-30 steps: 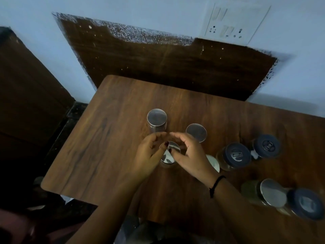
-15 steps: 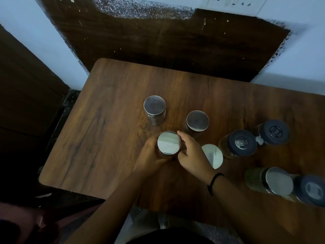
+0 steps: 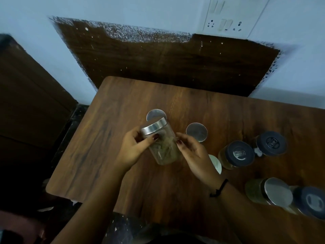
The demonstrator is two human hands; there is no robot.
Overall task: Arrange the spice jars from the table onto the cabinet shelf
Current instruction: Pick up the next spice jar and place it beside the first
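Head view gives us a smooth, round-sided glass jar (image 3: pixel 162 147) held over the middle of the wooden table (image 3: pixel 105 147). Its brushed steel lid (image 3: pixel 154 128) leans toward 11 o'clock, so it sits tilted, and pale dried leaves show through the glass. Our left hand (image 3: pixel 133 150) curls round it from 9 o'clock, thumb laid across the glass just under the lid. Our right hand (image 3: pixel 193 152) closes on it from 3 o'clock, thumb tip touching the side. We cannot tell whether its base touches the wood.

Just behind it at 12 o'clock, a second jar (image 3: pixel 155 114) shows only a flat steel disc. At 2 o'clock a third jar (image 3: pixel 196 132) stands upright, also steel-topped. A pale round lid (image 3: pixel 216 164) peeks out behind our right wrist at 4 o'clock. Toward 3 o'clock stand a near dark-capped jar (image 3: pixel 240 153) and a far dark-capped jar (image 3: pixel 271 142), their caps matte plastic. At 5 o'clock a steel-topped corner jar (image 3: pixel 277 191) stands just beside a dark-capped corner jar (image 3: pixel 311 201).

A thin black cord (image 3: pixel 219 188) rings our right wrist. The table is streaked brown grain with rounded corners. On the wall at 12 o'clock hangs a dark wood-grain panel (image 3: pixel 167 59) with a ragged, speckled edge, and at 1 o'clock a white switch plate (image 3: pixel 226 16).
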